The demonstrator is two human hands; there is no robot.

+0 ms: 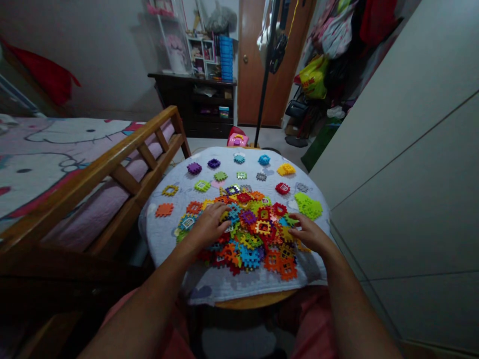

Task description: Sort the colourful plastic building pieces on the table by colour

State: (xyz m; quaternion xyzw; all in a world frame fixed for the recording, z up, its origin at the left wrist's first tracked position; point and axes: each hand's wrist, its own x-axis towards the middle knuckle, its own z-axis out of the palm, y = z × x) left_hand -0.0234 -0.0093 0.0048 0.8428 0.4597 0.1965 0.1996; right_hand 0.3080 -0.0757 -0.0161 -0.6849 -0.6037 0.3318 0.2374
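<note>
Nearest the viewer, two bare forearms are reaching over the near rim of a round table (258, 300) that is wearing a pale quilted cloth (164, 239). The left hand (208, 227) is lying palm-down, fingers spread, on the left side of the heap of interlocking plastic tiles (247, 232); whether it is gripping any piece cannot be told. The right hand (307, 233) is resting on the heap's right edge with its fingers drawn close together at a yellow-and-red piece; an actual pinch cannot be confirmed. The heap, mixed in orange, red, blue, yellow, green and purple, is occupying the middle of the cloth, toward the near side. Just beyond and to the right of it, a stack of lime-green tiles (308, 205) is lying apart. Farther back, sorted tiles are lying in loose rows: an orange tile (164, 210) at the left, a purple tile (194, 168), a blue tile (264, 159) and a yellow group (286, 169) near the far rim. Left of the table, a wooden bed frame (123, 159) is standing beside a cartoon-printed bedspread (56, 149). In the distance, a dark shelf unit (194, 99) and a brown door (254, 60) are closing the room.
</note>
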